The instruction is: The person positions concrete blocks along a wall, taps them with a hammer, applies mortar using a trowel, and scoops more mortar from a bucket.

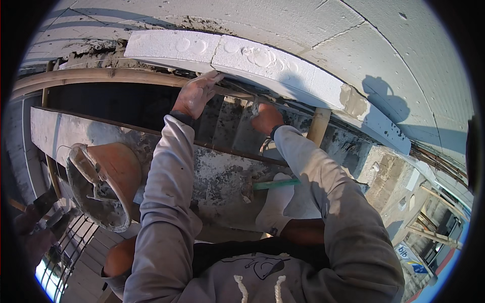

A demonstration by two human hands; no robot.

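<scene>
My left hand (196, 96) reaches up to the lower edge of a long white lightweight block (298, 76) with round patches on its face, its fingers bent against that edge. To the right and slightly lower, my right hand (265, 119) is closed beneath the same block around something grey, too small and shadowed to name. A curved wooden pole (116, 74) runs behind my left hand. Below both hands is a mottled grey plank (222, 179), with a green strip (275, 184) lying near my white-socked foot (270, 214).
An orange, mortar-caked bucket (121, 166) stands on the plank at left. A dark opening with steps (225, 121) lies beneath my hands. An upright wooden post (317, 126) stands to the right. Rebar (439, 164), scaffold poles (434, 232) and a metal grid (76, 237) show near the rims.
</scene>
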